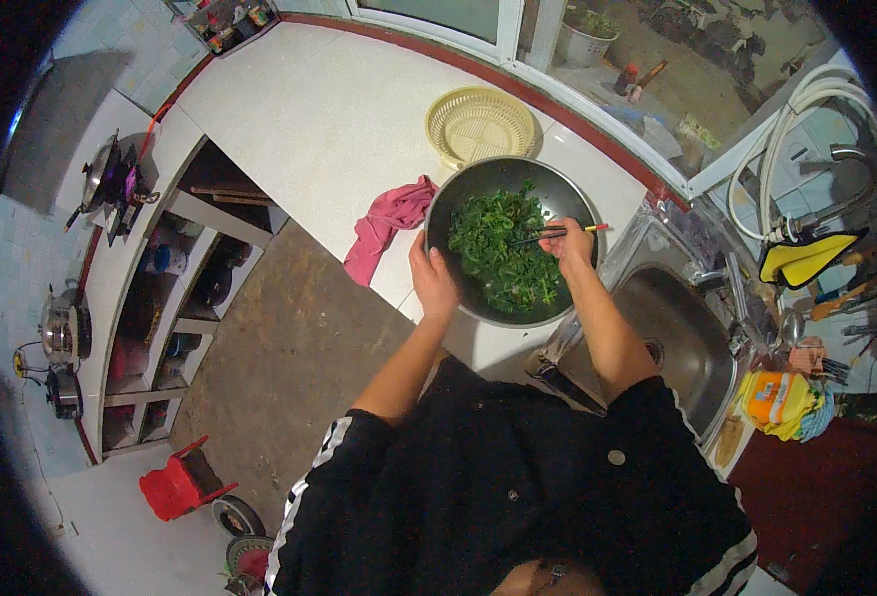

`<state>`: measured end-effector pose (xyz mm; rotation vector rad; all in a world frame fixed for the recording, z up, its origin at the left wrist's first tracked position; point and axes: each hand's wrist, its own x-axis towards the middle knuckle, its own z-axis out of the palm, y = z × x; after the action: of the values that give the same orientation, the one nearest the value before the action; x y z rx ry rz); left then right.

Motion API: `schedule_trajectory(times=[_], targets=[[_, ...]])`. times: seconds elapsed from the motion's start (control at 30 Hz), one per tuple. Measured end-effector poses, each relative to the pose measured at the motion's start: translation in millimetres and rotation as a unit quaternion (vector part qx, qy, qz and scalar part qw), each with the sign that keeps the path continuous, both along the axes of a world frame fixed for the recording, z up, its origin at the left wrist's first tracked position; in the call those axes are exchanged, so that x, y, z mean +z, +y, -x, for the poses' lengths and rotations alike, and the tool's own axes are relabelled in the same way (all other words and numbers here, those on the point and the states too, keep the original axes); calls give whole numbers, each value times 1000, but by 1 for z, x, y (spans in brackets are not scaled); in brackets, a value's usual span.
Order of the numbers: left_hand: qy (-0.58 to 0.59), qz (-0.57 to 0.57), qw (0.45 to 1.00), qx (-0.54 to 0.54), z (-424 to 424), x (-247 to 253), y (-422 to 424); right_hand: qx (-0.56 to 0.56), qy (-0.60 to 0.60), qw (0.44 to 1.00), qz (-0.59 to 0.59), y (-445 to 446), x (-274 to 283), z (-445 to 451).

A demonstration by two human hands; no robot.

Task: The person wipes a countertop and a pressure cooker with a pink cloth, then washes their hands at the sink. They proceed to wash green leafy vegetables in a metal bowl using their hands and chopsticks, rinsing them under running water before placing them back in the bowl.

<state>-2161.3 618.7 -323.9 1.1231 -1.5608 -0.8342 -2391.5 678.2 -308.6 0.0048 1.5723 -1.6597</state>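
A large metal bowl (509, 170) stands on the white tiled counter in front of me. Chopped leafy greens (501, 249) fill much of its bottom. My left hand (434, 277) grips the bowl's left rim, thumb on the inner side. In my right hand (569, 243) is a pair of dark chopsticks (598, 227) with red-and-yellow ends, their tips reaching into the greens. Against the bowl's left side lies a crumpled pink cloth (386, 223). A cream plastic colander (479, 123) sits just behind the bowl.
To the right is a steel sink (677, 335) with a faucet and a coiled white hose (770, 149). A yellow cloth (811, 257) hangs beyond it. The counter (297, 112) runs left to a stove area with a pan (99, 175). A red chair (174, 484) stands on the floor.
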Motion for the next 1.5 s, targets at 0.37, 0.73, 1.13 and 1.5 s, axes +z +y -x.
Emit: schedule_trajectory(times=[0.37, 0.73, 1.13, 1.5], targets=[[-15, 5, 1000, 5, -1, 1, 2, 12, -39, 984, 171, 20, 32, 32], [-25, 25, 999, 8, -1, 0, 3, 4, 59, 978, 198, 25, 67, 45], [-18, 7, 1000, 1, -1, 1, 2, -28, 104, 985, 136, 30, 72, 42], [-14, 11, 1000, -5, -2, 1, 3, -23, 314, 946, 75, 42, 98, 36]])
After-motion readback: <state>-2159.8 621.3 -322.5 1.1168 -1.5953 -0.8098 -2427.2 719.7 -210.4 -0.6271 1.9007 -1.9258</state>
